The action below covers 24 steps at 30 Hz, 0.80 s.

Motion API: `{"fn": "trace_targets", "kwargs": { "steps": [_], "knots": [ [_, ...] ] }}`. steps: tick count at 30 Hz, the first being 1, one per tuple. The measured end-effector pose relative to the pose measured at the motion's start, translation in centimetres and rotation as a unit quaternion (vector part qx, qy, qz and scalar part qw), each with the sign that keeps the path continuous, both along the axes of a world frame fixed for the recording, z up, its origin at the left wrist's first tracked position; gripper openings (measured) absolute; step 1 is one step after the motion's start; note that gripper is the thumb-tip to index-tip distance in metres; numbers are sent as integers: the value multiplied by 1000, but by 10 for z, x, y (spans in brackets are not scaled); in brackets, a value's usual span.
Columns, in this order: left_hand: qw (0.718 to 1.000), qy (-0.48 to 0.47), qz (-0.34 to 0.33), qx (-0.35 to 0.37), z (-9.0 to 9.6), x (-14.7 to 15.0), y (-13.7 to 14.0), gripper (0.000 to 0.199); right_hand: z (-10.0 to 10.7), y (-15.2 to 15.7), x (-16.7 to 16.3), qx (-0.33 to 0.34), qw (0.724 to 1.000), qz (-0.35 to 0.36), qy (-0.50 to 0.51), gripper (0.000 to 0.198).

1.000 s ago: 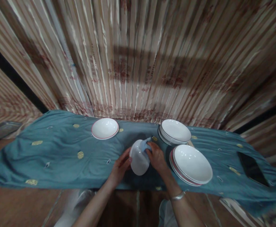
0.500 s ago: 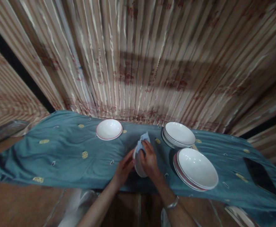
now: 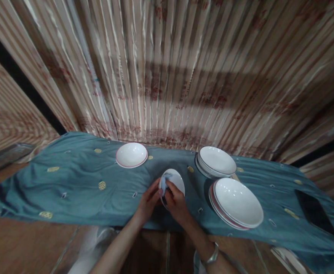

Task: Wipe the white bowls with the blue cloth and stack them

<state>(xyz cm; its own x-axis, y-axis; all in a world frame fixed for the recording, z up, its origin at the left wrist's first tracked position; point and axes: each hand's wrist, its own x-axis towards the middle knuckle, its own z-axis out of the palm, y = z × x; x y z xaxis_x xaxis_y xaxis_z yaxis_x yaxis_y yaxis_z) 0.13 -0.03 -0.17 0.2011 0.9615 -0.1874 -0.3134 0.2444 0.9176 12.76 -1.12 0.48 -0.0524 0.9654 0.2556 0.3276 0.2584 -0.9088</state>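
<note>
Nearest you, a silver bracelet (image 3: 212,254) circles your right wrist. Your left hand (image 3: 149,200) grips a white bowl (image 3: 178,180) by its left side, thumb at the rim. Your right hand (image 3: 176,199) pinches a pale blue rag (image 3: 163,184) against that same side. The bowl is tilted, held in front of you near the table's front edge; the rag covers part of its rim.

To the right, the near stack (image 3: 239,201) is nested bowls, some red-rimmed, the top one showing its white inside. A dark phone (image 3: 315,211) lies farther right on the teal cover (image 3: 78,179). Behind the near stack sits the far stack (image 3: 218,161), dark-rimmed on top. At back left stands one red-rimmed dish (image 3: 131,154). The curtain (image 3: 172,87) beyond carries small print, too blurred to read.
</note>
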Motion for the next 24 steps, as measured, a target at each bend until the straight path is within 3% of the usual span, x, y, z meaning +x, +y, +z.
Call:
{"fn": "trace_targets", "kwargs": {
  "steps": [11, 16, 24],
  "knots": [
    [1000, 9, -4, -5, -1, 1, 2, 73, 3, 1, 21, -39, 993, 103, -37, 32],
    [1000, 14, -20, 14, 1, 0, 0, 69, 2, 3, 33, -31, 980, 143, -135, 29],
    [999, 33, -27, 10, 6, 1, -1, 72, -16, 7, 43, 3, 935, 33, -354, 25]
  ]
}}
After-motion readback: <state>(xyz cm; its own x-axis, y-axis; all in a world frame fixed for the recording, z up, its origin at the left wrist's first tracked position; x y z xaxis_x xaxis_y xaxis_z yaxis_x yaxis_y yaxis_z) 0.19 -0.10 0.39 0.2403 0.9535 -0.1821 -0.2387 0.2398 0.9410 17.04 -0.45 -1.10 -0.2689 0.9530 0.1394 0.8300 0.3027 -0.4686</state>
